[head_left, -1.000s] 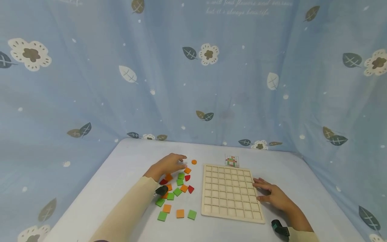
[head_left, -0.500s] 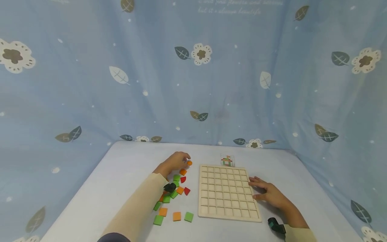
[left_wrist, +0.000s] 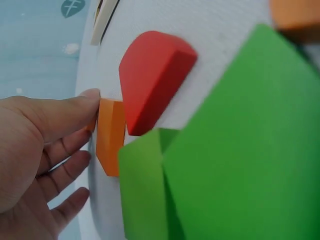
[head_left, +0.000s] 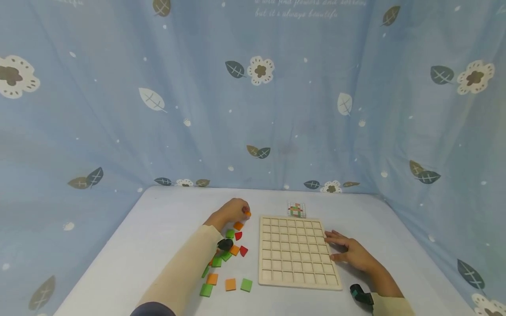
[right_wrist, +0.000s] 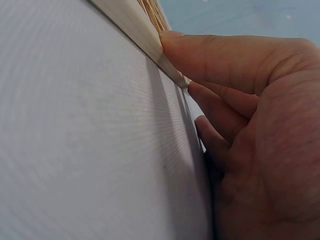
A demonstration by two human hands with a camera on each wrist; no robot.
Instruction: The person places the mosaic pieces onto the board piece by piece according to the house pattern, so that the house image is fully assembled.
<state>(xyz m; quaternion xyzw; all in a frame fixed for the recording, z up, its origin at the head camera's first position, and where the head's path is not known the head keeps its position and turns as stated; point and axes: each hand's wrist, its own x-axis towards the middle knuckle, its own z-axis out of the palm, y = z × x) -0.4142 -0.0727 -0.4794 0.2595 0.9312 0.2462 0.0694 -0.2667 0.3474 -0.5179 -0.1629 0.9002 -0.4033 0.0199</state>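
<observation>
Left hand [head_left: 233, 211] has curled, pinching orange disc [head_left: 248, 214], likely light, stiff, best rim-held; spread right hand [head_left: 353, 253] touches board [head_left: 298, 251] at three o'clock.

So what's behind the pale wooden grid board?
A small white card with a coloured grid print, and farther back the blue flower-print cloth. Anything beneath the board is covered, so unseen.

backdrop: blue cloth [head_left: 213, 127], leaves and flowers printed | foreground: white tabletop [head_left: 158, 228]
</observation>
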